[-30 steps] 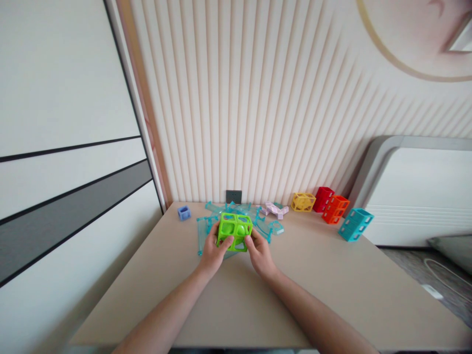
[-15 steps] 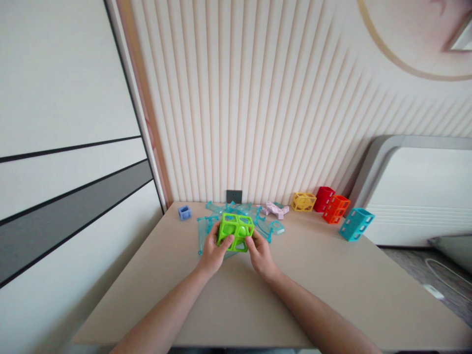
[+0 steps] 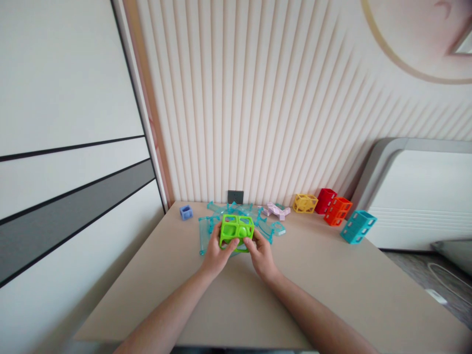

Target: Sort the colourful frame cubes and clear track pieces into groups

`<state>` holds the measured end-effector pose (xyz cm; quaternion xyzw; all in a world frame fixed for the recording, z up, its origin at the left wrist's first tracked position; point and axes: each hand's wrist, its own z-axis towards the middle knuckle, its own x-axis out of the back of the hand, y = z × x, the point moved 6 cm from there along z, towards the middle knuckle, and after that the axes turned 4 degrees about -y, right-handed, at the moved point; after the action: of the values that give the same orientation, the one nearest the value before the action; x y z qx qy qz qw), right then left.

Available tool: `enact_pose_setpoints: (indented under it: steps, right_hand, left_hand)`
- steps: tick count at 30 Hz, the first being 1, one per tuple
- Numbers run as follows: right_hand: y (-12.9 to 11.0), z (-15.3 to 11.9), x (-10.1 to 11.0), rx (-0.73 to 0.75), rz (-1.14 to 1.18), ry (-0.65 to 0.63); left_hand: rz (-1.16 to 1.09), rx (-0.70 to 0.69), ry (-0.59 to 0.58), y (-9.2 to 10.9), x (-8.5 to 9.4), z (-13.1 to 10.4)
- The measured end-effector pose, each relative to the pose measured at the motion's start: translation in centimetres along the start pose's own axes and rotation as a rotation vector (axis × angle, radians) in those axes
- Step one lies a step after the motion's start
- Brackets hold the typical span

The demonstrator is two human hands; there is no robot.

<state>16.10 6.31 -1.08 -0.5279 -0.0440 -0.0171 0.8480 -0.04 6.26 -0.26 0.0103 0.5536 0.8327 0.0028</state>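
Note:
Between my two hands is a bright green openwork toy block [image 3: 236, 232], its frame divided into square openings with rounded shapes inside. My left hand [image 3: 217, 251] grips its left side, thumb across the lower front. On the other side my right hand [image 3: 261, 253] holds it too, with the thumb at the lower front edge. The fingers behind the block are partly hidden. Translucent teal track pieces [image 3: 265, 227] lie spread on the table around and behind the block, which covers some of them.
A small blue block [image 3: 186, 212] sits at the back left of the table [image 3: 236, 305]. Behind to the right are a lilac piece [image 3: 277, 211], a yellow block [image 3: 305, 203], a red block [image 3: 325, 200], an orange block [image 3: 338, 211] and a teal block [image 3: 358, 227]. A ribbed wall borders the back.
Both thumbs have shifted on the green block, the left one moving right, closer to the right thumb. The block stays in both hands, tilted slightly differently. The whole view has shifted a little.

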Motion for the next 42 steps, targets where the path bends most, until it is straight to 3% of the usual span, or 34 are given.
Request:
enact_pose_setpoints:
  steps: [16,29,34,42]
  right_hand:
    - [-0.4,-0.1,-0.5,-0.004,0.135,-0.098]
    - [0.0,0.4,-0.2,-0.009,0.087,-0.017]
    - [-0.8,0.4,-0.2,0.017,0.074,-0.006]
    - [-0.3,-0.4,0.3,0.056,-0.147,0.123]
  left_hand:
    - [-0.015,0.019,-0.066,0.1,-0.2,-0.1]
    - [-0.090,0.061,-0.160,-0.5,-1.2,0.0]
    - [-0.130,0.085,-0.124,-0.3,-1.3,-0.2]
    - [-0.246,0.157,0.072,-1.8,-0.6,0.5]
